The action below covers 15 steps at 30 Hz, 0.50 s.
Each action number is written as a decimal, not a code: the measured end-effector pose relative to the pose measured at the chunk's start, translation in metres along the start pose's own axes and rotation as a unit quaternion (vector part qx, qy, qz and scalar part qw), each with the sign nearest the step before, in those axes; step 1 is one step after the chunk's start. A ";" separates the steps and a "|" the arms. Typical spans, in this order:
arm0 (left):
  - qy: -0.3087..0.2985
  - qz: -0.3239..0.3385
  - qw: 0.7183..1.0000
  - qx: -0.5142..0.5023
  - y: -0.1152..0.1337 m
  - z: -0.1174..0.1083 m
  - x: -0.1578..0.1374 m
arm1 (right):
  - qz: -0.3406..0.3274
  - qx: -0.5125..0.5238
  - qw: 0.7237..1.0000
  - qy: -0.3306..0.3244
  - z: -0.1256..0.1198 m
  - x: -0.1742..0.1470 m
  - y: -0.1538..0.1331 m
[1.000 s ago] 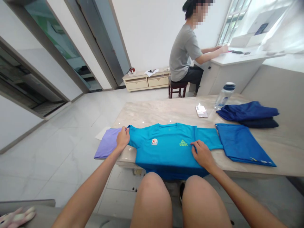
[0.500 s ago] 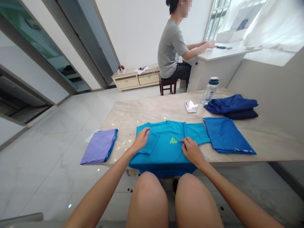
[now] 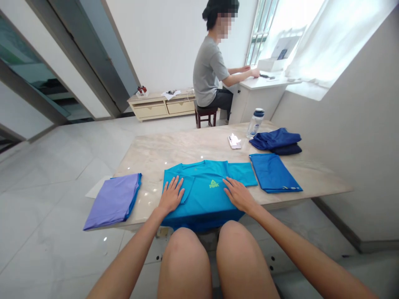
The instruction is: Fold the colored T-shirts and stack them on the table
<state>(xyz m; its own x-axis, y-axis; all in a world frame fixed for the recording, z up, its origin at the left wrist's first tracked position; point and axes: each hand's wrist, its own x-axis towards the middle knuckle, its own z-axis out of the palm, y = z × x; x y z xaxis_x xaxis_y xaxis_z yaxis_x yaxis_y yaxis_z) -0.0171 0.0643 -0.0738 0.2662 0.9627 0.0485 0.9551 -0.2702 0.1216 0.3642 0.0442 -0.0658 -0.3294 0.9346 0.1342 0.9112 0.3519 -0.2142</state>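
A turquoise T-shirt point(image 3: 205, 197) with a yellow-green logo lies spread on the table, its lower part hanging over the front edge. Its left sleeve is folded inward over the body, while the other sleeve sticks out to the right. My left hand point(image 3: 171, 195) rests flat on the shirt beside the folded sleeve, fingers spread. On the right of the logo, my right hand point(image 3: 238, 193) lies on the fabric with its fingers stretched out. Neither hand grips anything. A folded blue garment point(image 3: 274, 173) lies by the right sleeve.
Purple and blue folded garments point(image 3: 112, 199) lie at the left end of the marble-patterned table point(image 3: 149, 151). Toward the back right are a phone point(image 3: 234, 141), a water bottle point(image 3: 255, 123) and dark blue clothes point(image 3: 277, 140). Another person point(image 3: 208, 70) sits at a white desk point(image 3: 262, 81).
My left hand has flattened onto the shirt and spread its fingers. My right hand's fingers have straightened. The view has shifted, and the seated person's hands have come down toward the desk.
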 end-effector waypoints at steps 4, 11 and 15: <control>0.011 -0.004 1.000 0.007 -0.012 0.001 -0.001 | 0.133 -0.027 0.990 0.025 -0.034 0.015 0.028; 0.038 0.012 0.999 0.005 -0.029 0.007 0.011 | 0.435 -0.049 0.899 -0.008 -0.035 0.058 0.076; 0.025 0.039 0.999 -0.016 -0.030 0.005 0.002 | 0.456 -0.040 0.889 0.010 -0.015 0.067 0.087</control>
<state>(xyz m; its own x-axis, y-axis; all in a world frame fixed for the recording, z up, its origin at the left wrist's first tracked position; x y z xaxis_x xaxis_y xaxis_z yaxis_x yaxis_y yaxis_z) -0.0442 0.0745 -0.0821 0.3315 0.9372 0.1084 0.9271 -0.3449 0.1465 0.4249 0.1362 -0.0610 0.5594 0.8278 -0.0419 0.8120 -0.5575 -0.1728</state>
